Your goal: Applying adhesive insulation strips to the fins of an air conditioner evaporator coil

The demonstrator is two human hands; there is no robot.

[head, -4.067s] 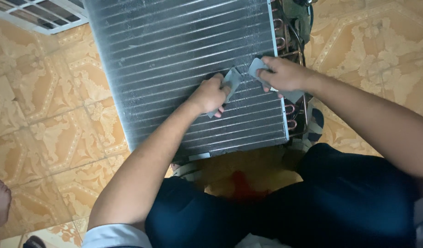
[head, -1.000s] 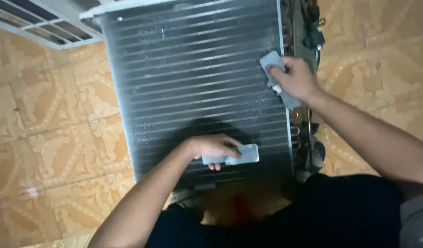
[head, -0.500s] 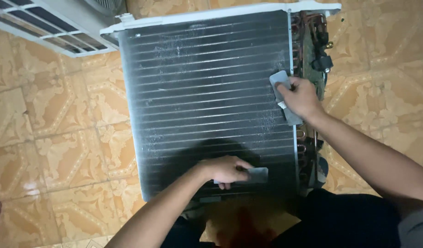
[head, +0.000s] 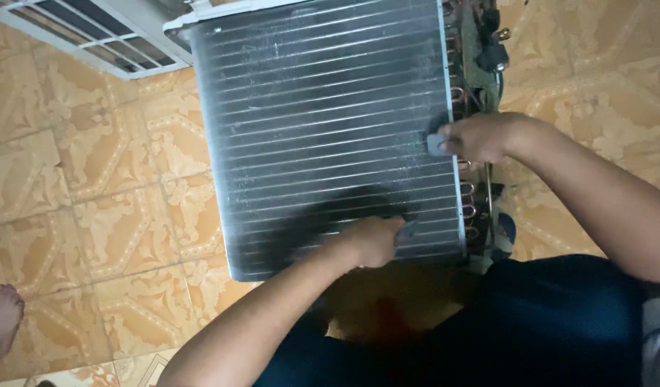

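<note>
A finned metal coil block (head: 316, 122) from an air conditioner lies flat on the tiled floor. My left hand (head: 373, 240) rests on its near edge, closed on a small grey flat tool (head: 409, 229) that is mostly hidden under my fingers. My right hand (head: 477, 136) sits at the coil's right edge, gripping a second grey tool (head: 436, 145) pressed against the fins. Copper tube bends (head: 465, 193) run down the right side of the coil, just beyond my right hand.
A white vented cover (head: 93, 32) lies at the top left. Another person's bare foot (head: 2, 319) shows at the left edge. Dark fittings (head: 491, 46) sit at the coil's top right corner. My dark-clothed legs fill the bottom right.
My right hand has slid down the coil's right edge with its tool. My left hand has shifted slightly right along the near edge, now covering most of its tool.
</note>
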